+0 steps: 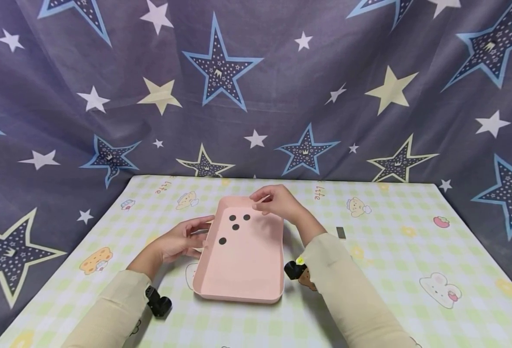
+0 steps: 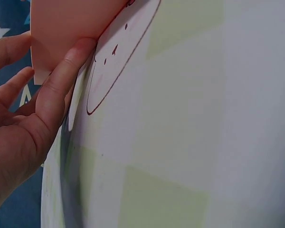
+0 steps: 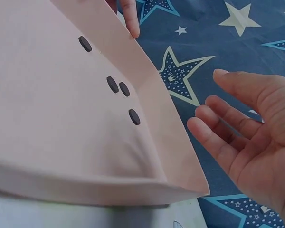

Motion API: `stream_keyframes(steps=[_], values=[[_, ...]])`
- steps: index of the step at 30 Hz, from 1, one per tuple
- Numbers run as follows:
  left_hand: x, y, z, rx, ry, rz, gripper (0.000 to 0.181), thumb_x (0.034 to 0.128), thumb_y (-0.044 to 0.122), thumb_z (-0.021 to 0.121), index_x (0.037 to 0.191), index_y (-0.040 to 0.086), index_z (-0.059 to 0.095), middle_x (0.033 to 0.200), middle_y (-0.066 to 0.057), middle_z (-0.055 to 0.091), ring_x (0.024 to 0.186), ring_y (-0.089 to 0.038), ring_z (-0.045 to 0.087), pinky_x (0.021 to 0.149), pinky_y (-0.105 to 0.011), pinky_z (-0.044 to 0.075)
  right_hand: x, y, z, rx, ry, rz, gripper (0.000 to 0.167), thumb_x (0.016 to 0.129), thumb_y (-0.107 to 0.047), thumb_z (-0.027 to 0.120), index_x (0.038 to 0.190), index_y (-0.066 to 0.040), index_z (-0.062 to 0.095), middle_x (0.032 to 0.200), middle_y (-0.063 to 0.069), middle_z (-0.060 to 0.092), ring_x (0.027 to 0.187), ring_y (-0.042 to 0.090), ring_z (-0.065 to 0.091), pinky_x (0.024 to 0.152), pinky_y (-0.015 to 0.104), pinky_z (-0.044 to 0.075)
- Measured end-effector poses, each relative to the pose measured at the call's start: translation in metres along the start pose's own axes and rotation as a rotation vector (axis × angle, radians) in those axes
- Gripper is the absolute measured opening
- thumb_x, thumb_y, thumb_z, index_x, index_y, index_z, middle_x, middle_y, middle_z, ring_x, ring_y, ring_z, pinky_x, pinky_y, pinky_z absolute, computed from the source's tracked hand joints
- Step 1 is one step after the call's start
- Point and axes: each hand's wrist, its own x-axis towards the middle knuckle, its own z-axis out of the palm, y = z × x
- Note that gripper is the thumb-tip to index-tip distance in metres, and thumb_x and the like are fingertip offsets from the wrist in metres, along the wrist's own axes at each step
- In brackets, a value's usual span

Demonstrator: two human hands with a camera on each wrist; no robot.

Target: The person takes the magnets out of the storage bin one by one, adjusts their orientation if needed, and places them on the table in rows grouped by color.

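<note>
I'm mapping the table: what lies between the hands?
In the head view, the pink tray, with four dark discs in it, lies between left hand and right hand.

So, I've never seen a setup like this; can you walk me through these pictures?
No machine here, just a person's bare left hand and right hand. The wide picture is taken from the head, looking down; the other two come from the black wrist cameras, one per hand. The left hand grips the side of a pink tray with four black discs in it. The right hand is by the tray's far edge, apparently holding nothing. To the right, a small dark rectangle lies on the checked tablecloth.
</note>
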Motion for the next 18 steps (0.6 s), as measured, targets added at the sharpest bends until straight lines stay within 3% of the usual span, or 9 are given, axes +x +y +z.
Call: stream_keyframes(steps=[9,18], values=[[0.000,-0.001,-0.001,0.000,-0.003,0.004,0.079,0.0885,-0.006,0.060,0.155,0.004,0.019,0.153,-0.026,0.023,0.126,-0.030,0.050,0.085,-0.052,0.054,0.013,0.008,0.012,-0.006,0.031,0.027,0.026,0.085,-0.001,0.073,0.110,0.005,0.070,0.098,0.012,0.069,0.085,0.021,0.065,0.070,0.030,0.058],[0.001,-0.002,-0.002,-0.002,-0.011,0.010,0.079,0.0895,-0.005,0.059,0.156,0.004,0.018,0.153,-0.026,0.022,0.129,-0.032,0.047,0.086,-0.052,0.053,0.018,0.020,0.027,-0.002,0.051,0.103,0.024,0.084,0.001,0.072,0.108,0.002,0.072,0.097,0.011,0.070,0.076,0.018,0.066,0.074,0.038,0.058]])
